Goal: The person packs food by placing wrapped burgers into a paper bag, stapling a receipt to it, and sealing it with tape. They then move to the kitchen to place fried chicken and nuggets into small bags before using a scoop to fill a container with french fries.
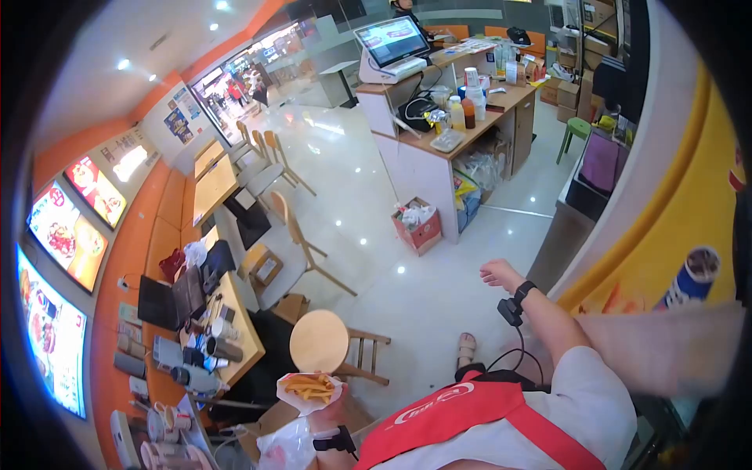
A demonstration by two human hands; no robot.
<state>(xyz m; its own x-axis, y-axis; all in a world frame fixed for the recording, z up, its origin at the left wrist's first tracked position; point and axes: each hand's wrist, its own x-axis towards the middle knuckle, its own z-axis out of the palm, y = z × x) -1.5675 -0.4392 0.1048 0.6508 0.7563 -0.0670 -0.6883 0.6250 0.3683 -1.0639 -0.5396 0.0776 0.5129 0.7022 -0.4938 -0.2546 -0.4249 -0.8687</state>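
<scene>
French fries stand in a white paper pouch with a red edge, low in the view. My left hand is closed around the pouch from below, and its fingers are partly hidden behind it. A clear plastic bag shows just under that hand; whether the hand also holds it cannot be made out. Out to the right, my right hand hangs over the floor with loosely curled fingers and nothing visible in them. Both wrists wear black straps. A red apron covers my front.
A round wooden stool stands close ahead of the fries. To the left, a cluttered table holds cups and bags beside an orange bench. A counter bears a screen and bottles, with a red box at its foot. A person is behind it.
</scene>
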